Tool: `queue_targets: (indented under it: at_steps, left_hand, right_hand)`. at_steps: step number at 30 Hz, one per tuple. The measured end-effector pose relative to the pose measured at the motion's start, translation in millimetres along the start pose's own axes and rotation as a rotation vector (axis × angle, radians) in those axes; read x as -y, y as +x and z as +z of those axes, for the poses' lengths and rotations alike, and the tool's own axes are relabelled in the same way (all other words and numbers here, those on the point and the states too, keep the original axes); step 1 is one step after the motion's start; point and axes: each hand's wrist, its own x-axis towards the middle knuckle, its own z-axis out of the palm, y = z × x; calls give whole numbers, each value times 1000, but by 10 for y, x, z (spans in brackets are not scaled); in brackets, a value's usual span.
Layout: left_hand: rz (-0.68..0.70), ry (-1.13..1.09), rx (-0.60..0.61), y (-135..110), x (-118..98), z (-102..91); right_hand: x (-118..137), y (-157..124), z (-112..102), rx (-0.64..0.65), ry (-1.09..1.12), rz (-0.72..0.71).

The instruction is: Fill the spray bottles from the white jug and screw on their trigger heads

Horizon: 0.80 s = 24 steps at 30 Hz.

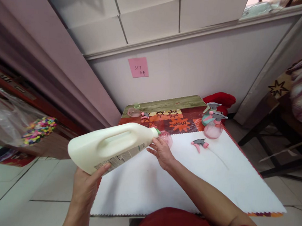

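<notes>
My left hand (85, 187) grips the base of a large pale detergent bottle (115, 145), which is tipped on its side with its neck pointing right. Fingers of my right hand (161, 152) hold it from below near the neck. The bottle's green spout (158, 131) is at the opening of a small round pink spray bottle (166, 139), partly hidden by my right hand. On the white mat to the right lies a loose grey and pink trigger head (200, 144) with a thin tube.
Spray bottles with trigger heads fitted, one pink (213, 129) and one teal (206, 118), stand at the table's right edge. Another pink bottle (134, 112) and a trigger head (145, 115) are at the back left. A white mat (187, 184) covers the table's front. A wall stands behind.
</notes>
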Motion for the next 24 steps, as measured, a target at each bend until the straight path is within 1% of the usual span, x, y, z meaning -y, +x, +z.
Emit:
queue_targets:
  at_steps: [12,16,24]
  left_hand:
    - [-9,-26,-5,-14,-40,32]
    - [7,-34,11,-26,-51,36]
    - [6,-10,4,-16,-23,9]
  right_hand:
    - [13,-9,4,-1,-5,10]
    - [22,-11,5,-3,-14,8]
    - [26,-15,6,-8,-10,9]
